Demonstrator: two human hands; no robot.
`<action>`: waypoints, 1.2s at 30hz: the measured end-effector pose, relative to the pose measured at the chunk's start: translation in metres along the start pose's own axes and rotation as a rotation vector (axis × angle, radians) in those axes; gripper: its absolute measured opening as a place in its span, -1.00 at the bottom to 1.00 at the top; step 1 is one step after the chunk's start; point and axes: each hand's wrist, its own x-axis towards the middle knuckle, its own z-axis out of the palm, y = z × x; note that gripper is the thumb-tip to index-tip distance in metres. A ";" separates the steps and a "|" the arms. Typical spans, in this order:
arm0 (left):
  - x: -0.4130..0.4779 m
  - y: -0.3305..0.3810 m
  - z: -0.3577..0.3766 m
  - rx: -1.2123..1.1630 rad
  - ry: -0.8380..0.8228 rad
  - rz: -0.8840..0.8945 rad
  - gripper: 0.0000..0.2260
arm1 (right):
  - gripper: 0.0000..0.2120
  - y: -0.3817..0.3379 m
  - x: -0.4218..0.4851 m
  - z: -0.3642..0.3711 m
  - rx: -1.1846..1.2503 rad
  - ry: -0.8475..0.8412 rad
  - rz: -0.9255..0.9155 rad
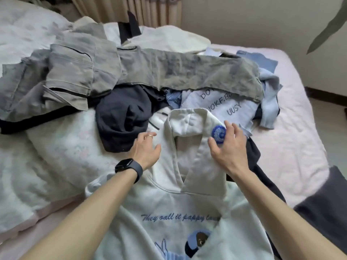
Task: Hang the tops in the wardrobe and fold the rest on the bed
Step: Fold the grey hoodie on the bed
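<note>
Reaching over the white collared top (169, 212), the person had the left hand (147, 149) on its shoulder with fingers loose and gripping nothing. The right hand (228, 147) was spread open at the collar (189, 121), with fingertips around the blue badge (218, 135). The top lay face up on the bed (293, 139), nearest the person, its collar end pushed against the pile.

The likeliest trouble was snagging. The dark garment (120, 117) touched the top's left shoulder and the pale blue sweatshirt (236, 107) lay just beyond the collar. A careless lift would probably have dragged either along, or pulled the grey trousers (150, 72) draped across the heap. A one-sided grip at the collar could also have twisted the top and made hanging awkward.

Open mattress showed to the right of the pile, running to the bed's far edge. The left side was crowded by bedding, so the clear way out seemed up and back toward the person.
</note>
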 end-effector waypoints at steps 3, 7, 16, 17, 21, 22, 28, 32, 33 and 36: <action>0.029 0.004 0.007 -0.092 -0.087 -0.024 -0.43 | -0.37 -0.003 0.032 0.007 -0.019 -0.096 0.158; 0.045 0.002 0.011 -0.250 -0.123 -0.162 -0.38 | -0.68 -0.005 0.037 0.003 -0.023 -0.074 0.187; -0.030 0.009 -0.065 -0.515 0.146 0.045 -0.85 | -0.81 -0.009 -0.028 -0.053 0.299 0.198 -0.021; -0.049 0.007 -0.072 -0.509 0.164 0.084 -0.83 | -0.78 -0.006 -0.045 -0.060 0.350 0.209 -0.027; -0.133 -0.016 -0.066 -0.350 0.274 0.261 -0.78 | -0.67 0.025 -0.129 -0.076 0.331 0.215 -0.148; -0.159 -0.024 -0.058 -0.298 0.296 0.313 -0.77 | -0.66 0.037 -0.156 -0.076 0.270 0.207 -0.221; -0.265 -0.077 0.001 0.248 0.089 0.583 -0.69 | -0.59 0.116 -0.282 -0.049 -0.238 -0.118 -0.297; -0.296 -0.084 0.025 0.319 -0.091 0.436 -0.76 | -0.55 0.141 -0.320 -0.029 -0.242 -0.421 -0.077; -0.297 -0.081 0.027 0.256 -0.066 0.319 -0.79 | -0.59 0.141 -0.321 -0.026 -0.173 -0.400 -0.015; -0.280 -0.059 0.027 0.091 0.077 -0.001 -0.71 | -0.64 0.128 -0.298 -0.017 0.028 -0.231 0.154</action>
